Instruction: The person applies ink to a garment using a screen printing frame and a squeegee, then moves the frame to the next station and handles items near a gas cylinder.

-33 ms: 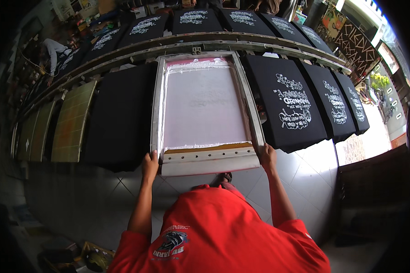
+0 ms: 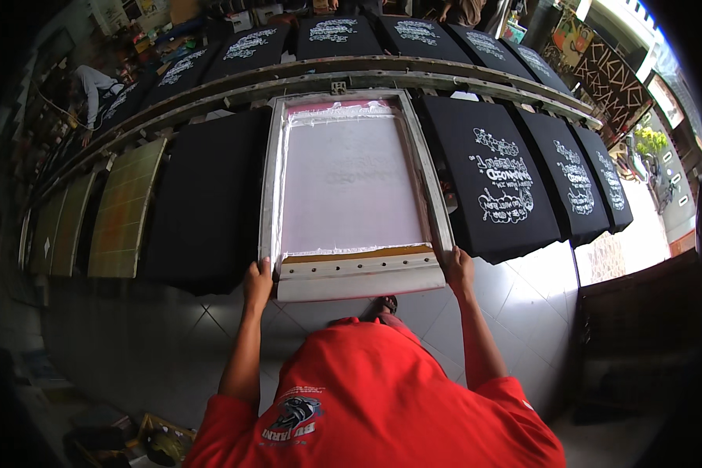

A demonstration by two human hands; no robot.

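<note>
A screen printing frame (image 2: 269, 183) lies over one pallet of the long bench in front of me. Its pale mesh (image 2: 351, 207) carries a faint grey design, with white ink smeared along the far and near ends. Across the near end rests a squeegee (image 2: 359, 267) with an amber blade and a row of holes in its light bar. My left hand (image 2: 258, 282) is closed around the frame's near left corner. At the near right corner, my right hand (image 2: 460, 271) grips the opposite side rail. The undersides of both hands are hidden.
Left of the frame lies a plain black shirt (image 2: 207, 195), then bare yellowish pallets (image 2: 127, 210). To the right are black shirts (image 2: 495, 179) with white prints. Beyond the metal rail (image 2: 320, 82) is another row of printed shirts (image 2: 331, 35). A person (image 2: 93, 90) bends at the far left.
</note>
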